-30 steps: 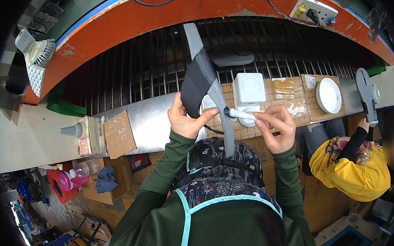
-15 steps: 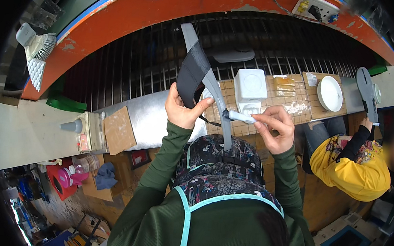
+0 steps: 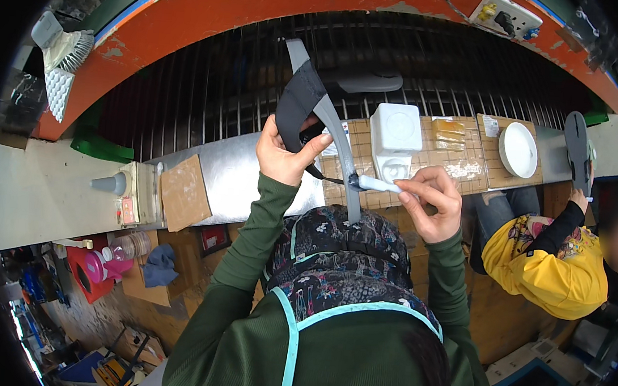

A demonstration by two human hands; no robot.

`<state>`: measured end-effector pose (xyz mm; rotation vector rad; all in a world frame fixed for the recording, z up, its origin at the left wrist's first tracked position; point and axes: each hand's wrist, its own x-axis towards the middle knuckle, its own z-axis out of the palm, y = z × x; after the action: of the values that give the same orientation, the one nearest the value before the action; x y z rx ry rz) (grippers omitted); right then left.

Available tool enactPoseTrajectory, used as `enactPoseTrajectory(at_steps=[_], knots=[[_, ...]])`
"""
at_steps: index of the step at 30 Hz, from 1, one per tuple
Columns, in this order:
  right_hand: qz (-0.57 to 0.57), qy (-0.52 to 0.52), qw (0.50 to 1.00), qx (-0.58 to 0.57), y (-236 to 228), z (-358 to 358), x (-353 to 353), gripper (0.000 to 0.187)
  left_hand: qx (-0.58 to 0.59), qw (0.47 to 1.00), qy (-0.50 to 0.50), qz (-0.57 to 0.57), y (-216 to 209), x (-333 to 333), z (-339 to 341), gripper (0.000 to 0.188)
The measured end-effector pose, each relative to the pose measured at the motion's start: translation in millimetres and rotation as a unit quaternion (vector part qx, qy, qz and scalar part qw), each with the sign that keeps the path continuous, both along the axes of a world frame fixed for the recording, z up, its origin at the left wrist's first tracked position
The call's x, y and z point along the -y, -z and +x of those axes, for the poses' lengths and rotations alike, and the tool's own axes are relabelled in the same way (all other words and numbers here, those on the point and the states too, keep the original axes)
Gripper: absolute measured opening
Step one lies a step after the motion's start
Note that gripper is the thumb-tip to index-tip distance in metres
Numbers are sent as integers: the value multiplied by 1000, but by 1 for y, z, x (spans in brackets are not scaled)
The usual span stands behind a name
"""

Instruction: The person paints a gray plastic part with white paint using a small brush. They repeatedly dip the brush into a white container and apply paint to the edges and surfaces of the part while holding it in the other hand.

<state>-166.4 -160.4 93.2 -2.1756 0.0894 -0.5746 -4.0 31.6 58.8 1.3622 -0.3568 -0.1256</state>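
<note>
My left hand (image 3: 283,155) grips a sandal by its wide dark strap (image 3: 302,99), thumb on one side and fingers on the other. The sandal's grey sole (image 3: 337,133) stands edge-on, running from the conveyor side down toward my apron. Between thumb and fingers of my right hand (image 3: 430,199) is the pale handle of a small brush (image 3: 378,185). Its dark tip touches the sole's lower part, where a dark patch shows. A thin black strap hangs beside the sole. Just beyond my right hand stands a white plastic glue pot (image 3: 398,133) with an open well at its near end.
Behind the bench runs a conveyor of metal rods (image 3: 206,112) with another grey sole (image 3: 372,82) on it. To the right are a yellowish block (image 3: 448,135), a white bowl (image 3: 518,149) and a co-worker in yellow (image 3: 553,267) holding a grey sole. Cardboard (image 3: 184,192) lies left.
The view has shifted slightly. Both hands keep their holds on the sandal and brush, and the brush tip stays at about the same spot on the sole.
</note>
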Motion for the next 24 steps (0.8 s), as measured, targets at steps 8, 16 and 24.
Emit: enactPoseTrajectory(at_steps=[8,16,24], knots=[[8,6,1000,5,1,-1,-6,18,-74,997,-24,15,7,-1,1,50],[-49,21,998,12,-1,1,-9,20,-133,990,-39,6,20,2,1,38],[-119,33,992,27,-5,6,-9,23,-214,977,-14,-7,31,3,4,26]])
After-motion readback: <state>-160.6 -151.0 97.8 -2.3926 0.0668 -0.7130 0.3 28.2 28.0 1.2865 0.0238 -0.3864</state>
